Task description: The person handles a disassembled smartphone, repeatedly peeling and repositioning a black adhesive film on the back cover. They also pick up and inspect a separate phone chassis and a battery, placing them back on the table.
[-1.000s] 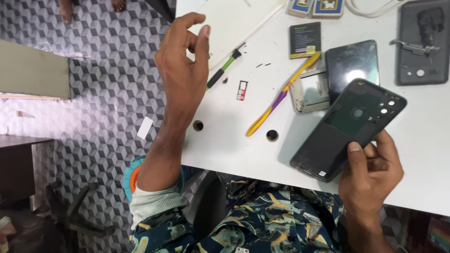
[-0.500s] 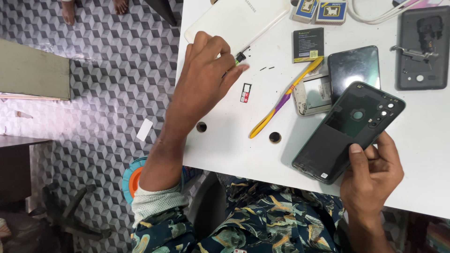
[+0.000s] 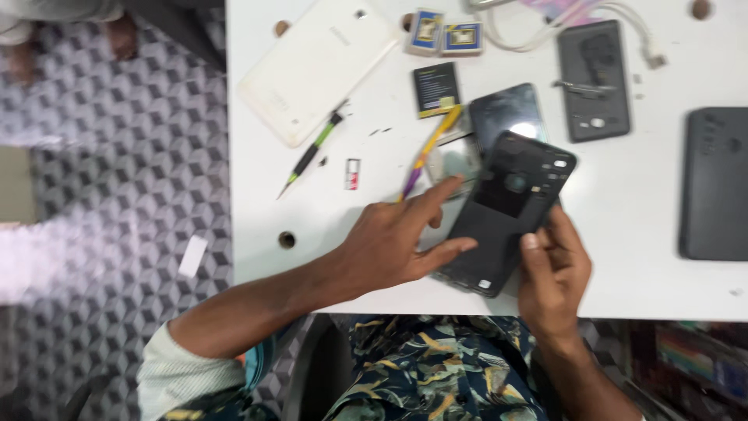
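A smooth white desk (image 3: 623, 234) stands over a floor (image 3: 117, 156) tiled in grey cube patterns. At the desk's near edge, the right hand (image 3: 555, 273) has its grip around a glossy black phone (image 3: 506, 210); the left hand (image 3: 397, 242), grip wide, lays its fingertips on the phone's left side.

Flat dark grey rectangular case (image 3: 715, 183) at 3 o'clock cut by frame edge. Small red-and-white card (image 3: 353, 174) too blurred to identify. White cables (image 3: 623, 15) cropped at 12 o'clock.
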